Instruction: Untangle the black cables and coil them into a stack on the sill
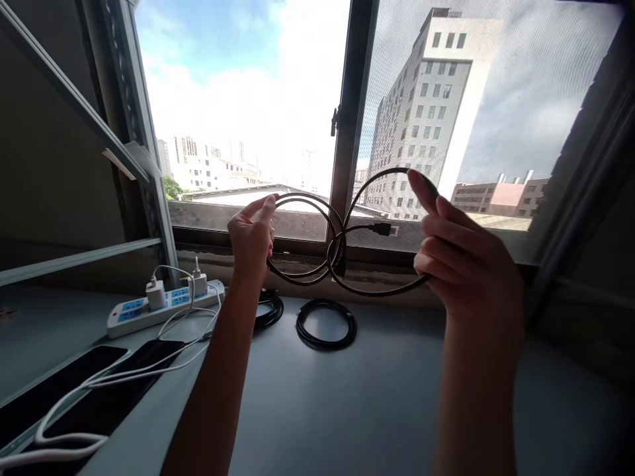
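Note:
I hold a black cable up in front of the window, looped in a figure-eight between both hands. My left hand is closed on the left loop, thumb and fingers pinching it. My right hand is closed around the right loop, forefinger raised along the cable's top. A plug end of the cable sticks out to the right in the middle of the right loop.
Two coiled black cables lie on the grey table below. A white power strip with two chargers and white leads sits at left, beside dark phones. A metal shelf frame stands left.

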Motion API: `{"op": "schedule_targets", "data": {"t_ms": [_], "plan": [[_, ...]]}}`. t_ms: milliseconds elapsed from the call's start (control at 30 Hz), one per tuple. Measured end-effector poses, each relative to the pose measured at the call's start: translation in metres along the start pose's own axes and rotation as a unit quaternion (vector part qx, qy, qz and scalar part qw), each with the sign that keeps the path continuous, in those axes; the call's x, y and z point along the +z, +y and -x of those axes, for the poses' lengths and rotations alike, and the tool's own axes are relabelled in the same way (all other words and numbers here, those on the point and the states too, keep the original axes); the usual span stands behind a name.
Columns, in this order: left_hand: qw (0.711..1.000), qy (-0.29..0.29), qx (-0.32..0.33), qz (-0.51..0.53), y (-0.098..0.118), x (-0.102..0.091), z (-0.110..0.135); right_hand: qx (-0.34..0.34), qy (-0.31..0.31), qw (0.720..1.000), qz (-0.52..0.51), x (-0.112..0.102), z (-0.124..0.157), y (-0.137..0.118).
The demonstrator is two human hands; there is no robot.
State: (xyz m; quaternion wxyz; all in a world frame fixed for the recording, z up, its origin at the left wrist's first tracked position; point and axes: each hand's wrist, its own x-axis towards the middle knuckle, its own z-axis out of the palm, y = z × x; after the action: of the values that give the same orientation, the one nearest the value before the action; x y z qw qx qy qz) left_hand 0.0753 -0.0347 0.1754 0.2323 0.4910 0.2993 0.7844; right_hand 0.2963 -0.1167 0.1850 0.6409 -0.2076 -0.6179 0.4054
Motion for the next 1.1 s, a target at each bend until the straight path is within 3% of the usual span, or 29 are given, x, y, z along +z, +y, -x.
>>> {"op": "schedule_targets", "data": {"t_ms": [100, 167, 300, 433, 533, 600, 700, 767, 867, 1000, 1100], "plan": [[0.996, 0.071, 0.051, -0.023, 0.001, 0.002, 0.002, -0.019, -0.027, 0.999, -0.027, 0.000, 0.004, 0.001], [0.987, 0.116, 0.106, -0.019, 0.004, 0.007, 0.009, -0.050, -0.014, 0.997, -0.057, 0.006, 0.005, 0.003], [0.980, 0.131, 0.150, 0.014, 0.010, 0.021, 0.026, -0.113, 0.036, 0.980, -0.158, 0.025, -0.002, 0.011], [0.980, 0.111, 0.165, 0.022, 0.017, 0.030, 0.040, -0.009, 0.021, 0.971, -0.238, 0.038, -0.015, 0.026], [0.983, 0.101, 0.148, 0.037, 0.021, 0.030, 0.043, 0.024, -0.018, 0.991, -0.127, 0.042, -0.018, 0.036], [0.985, 0.102, 0.127, 0.052, 0.022, 0.030, 0.042, 0.021, -0.088, 0.996, -0.014, 0.045, -0.014, 0.041], [0.986, 0.106, 0.113, 0.059, 0.021, 0.031, 0.042, 0.023, -0.206, 0.974, 0.095, 0.050, -0.009, 0.048], [0.985, 0.111, 0.118, 0.050, 0.021, 0.031, 0.042, 0.006, -0.240, 0.965, 0.102, 0.053, -0.009, 0.053], [0.983, 0.113, 0.143, 0.033, 0.021, 0.031, 0.043, -0.045, -0.210, 0.975, 0.056, 0.052, -0.015, 0.056], [0.974, 0.123, 0.191, 0.013, 0.020, 0.028, 0.042, -0.099, -0.080, 0.992, -0.002, 0.042, -0.020, 0.051], [0.968, 0.136, 0.209, 0.004, 0.016, 0.026, 0.039, -0.082, -0.081, 0.987, -0.113, 0.033, -0.019, 0.041]]}}
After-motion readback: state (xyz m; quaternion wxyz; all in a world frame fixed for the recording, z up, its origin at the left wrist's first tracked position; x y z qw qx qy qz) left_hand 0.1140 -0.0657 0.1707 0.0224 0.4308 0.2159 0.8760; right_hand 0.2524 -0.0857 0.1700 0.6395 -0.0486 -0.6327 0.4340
